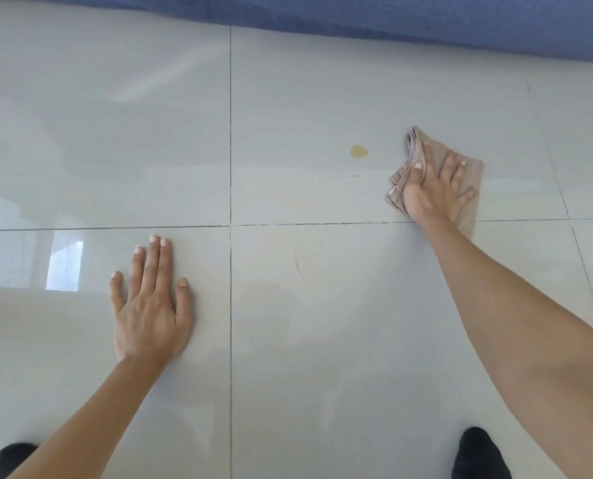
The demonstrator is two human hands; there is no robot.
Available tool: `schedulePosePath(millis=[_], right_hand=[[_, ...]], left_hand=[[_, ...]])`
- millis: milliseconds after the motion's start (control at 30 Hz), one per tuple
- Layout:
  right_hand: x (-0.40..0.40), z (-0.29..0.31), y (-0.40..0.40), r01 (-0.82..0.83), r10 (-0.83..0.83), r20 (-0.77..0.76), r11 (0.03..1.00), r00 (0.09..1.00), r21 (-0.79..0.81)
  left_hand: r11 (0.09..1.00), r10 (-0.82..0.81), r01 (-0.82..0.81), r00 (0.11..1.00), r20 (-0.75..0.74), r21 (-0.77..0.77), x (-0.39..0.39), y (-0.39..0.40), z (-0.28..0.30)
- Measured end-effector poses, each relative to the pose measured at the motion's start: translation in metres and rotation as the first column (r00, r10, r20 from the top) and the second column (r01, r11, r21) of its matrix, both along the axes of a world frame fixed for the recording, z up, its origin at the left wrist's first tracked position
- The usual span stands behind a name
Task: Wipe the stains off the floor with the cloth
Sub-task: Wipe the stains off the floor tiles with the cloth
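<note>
At the far left we see a bright window reflection (64, 266) on the glossy pale grey tiled floor (322, 340). Just right of it our left hand (149, 305) lies flat on the tile, palm down, fingers stretched out and slightly spread, holding nothing. A dark grout line (231, 133) runs away from us just right of that hand, crossing another grout line that runs left to right between our two hands.

Further right, a faint yellowish smear (297, 261) marks the near tile. Beyond the crossing line, on the far tile, sits a small round yellow-brown stain (358, 151), with a thinner yellowish streak (354, 175) just below it. Near that stain, to its right and apart from it, our right hand (433, 188) presses down on the crumpled beige cloth (474, 167), fingers spread over the top and thumb tucked against its bunched left edge. The cloth lies on the floor, its near corner crossing the grout line.

Along the top edge runs a blue fabric (391, 15). At the bottom corners we glimpse two dark shapes, perhaps our feet.
</note>
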State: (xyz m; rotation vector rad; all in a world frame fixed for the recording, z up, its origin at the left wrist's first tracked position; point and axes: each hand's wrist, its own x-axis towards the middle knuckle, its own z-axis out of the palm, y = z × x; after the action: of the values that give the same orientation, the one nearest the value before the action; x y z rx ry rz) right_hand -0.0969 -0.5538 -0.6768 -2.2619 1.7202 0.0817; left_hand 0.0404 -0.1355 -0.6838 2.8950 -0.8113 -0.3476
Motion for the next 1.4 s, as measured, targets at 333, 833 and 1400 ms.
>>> schedulePosePath(millis=[333,833,1400], right_hand=[[0.071,-0.001,0.028,-0.262,0.262,-0.002,0.965,0.965,-0.002],[-0.031,-0.003,0.067,-0.439,0.438,-0.030,0.899,0.898,-0.009],[0.141,-0.003,0.025,-0.165,0.165,0.000,0.985,0.986,-0.041]], left_hand=[[1.000,0.011,-0.011,1.000,-0.002,-0.010,-0.001,-0.001,0.000],[0.996,0.072,-0.071,0.997,0.019,-0.054,0.095,0.029,-0.003],[0.998,0.052,-0.049,0.997,0.062,-0.045,0.095,0.029,-0.009]])
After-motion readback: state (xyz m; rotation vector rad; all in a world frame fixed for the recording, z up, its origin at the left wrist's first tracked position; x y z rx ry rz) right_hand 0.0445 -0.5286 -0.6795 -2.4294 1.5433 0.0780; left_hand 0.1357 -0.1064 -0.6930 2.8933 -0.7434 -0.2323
